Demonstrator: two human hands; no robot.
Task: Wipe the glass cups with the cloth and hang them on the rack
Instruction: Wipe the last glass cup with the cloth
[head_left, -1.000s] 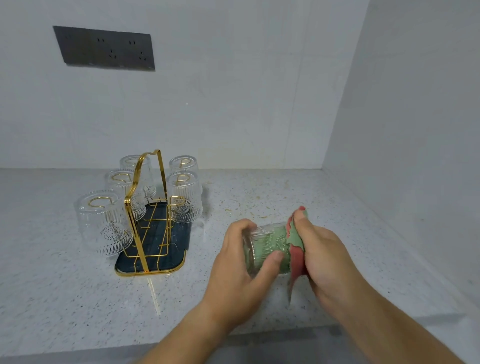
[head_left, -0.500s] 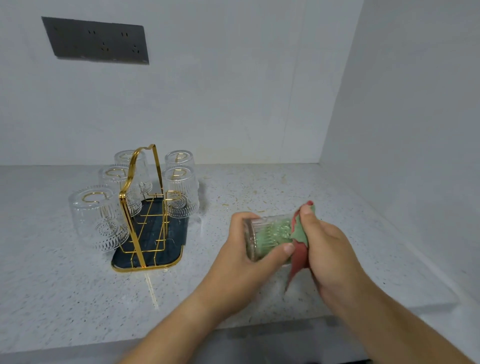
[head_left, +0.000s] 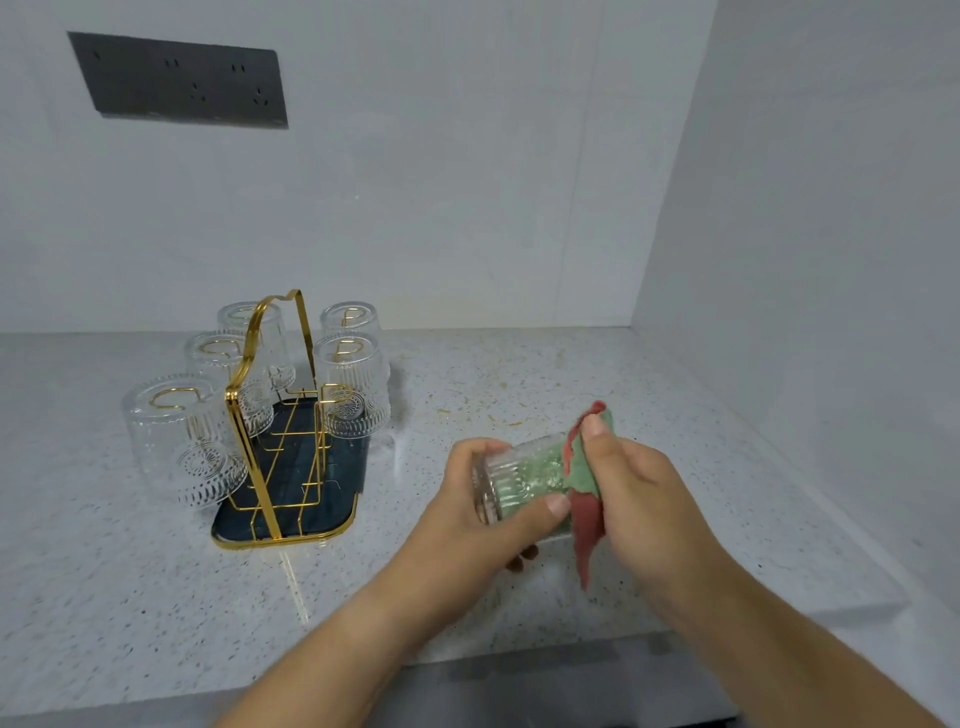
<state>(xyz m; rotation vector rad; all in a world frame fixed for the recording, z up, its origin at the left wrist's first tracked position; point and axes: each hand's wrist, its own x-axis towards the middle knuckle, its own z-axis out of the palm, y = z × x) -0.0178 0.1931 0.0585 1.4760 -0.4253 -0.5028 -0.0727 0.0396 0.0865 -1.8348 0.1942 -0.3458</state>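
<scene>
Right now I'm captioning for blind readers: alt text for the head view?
Left hand holds a glass cup sideways while right hand pushes a green-and-red cloth inside; five cups hang on a gold rack.

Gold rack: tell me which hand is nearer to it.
Left. The left hand, holding the cup, is just right of the rack; the right hand, with the cloth, is farther right.
</scene>
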